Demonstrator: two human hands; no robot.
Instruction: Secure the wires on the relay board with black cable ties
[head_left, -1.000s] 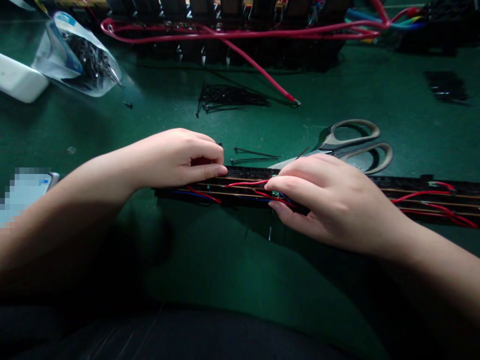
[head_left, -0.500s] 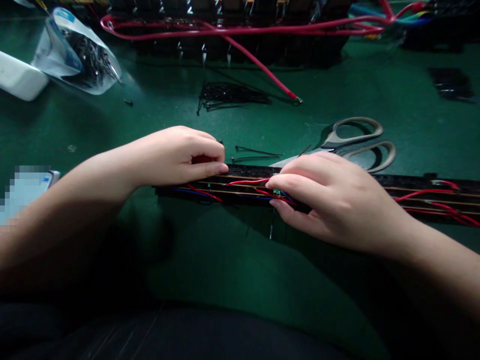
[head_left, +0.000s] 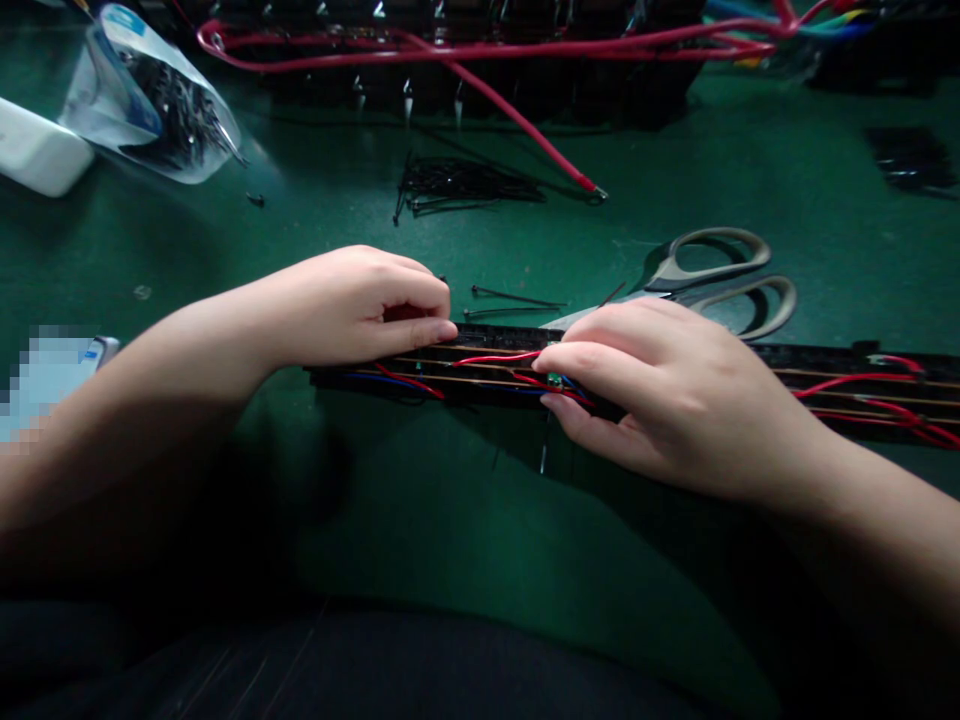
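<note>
A long black wired strip [head_left: 487, 340] lies crosswise on the green table, with thin brass-coloured lines and red and blue wires along it. My left hand [head_left: 367, 305] is closed at its far edge near the left end, thumb on top and fingertips hidden behind. Around the strip's middle, the thumb and fingers of my right hand [head_left: 645, 395] are pinched, a small green part [head_left: 554, 379] showing between them. One red wire [head_left: 499, 358] runs to these fingertips. Scissors [head_left: 720, 265] with grey handles lie just behind my right hand, their blades partly hidden by it.
Two loose black cable ties [head_left: 517, 296] lie behind the strip, and a pile of them [head_left: 469, 182] farther back. A thick red cable [head_left: 517, 120] reaches forward from a dark assembly. At left are a clear bag [head_left: 157, 100], a white object [head_left: 41, 150] and a partly blurred device [head_left: 56, 380].
The whole view has shifted very slightly. Both hands keep the same grip and place on the strip.
</note>
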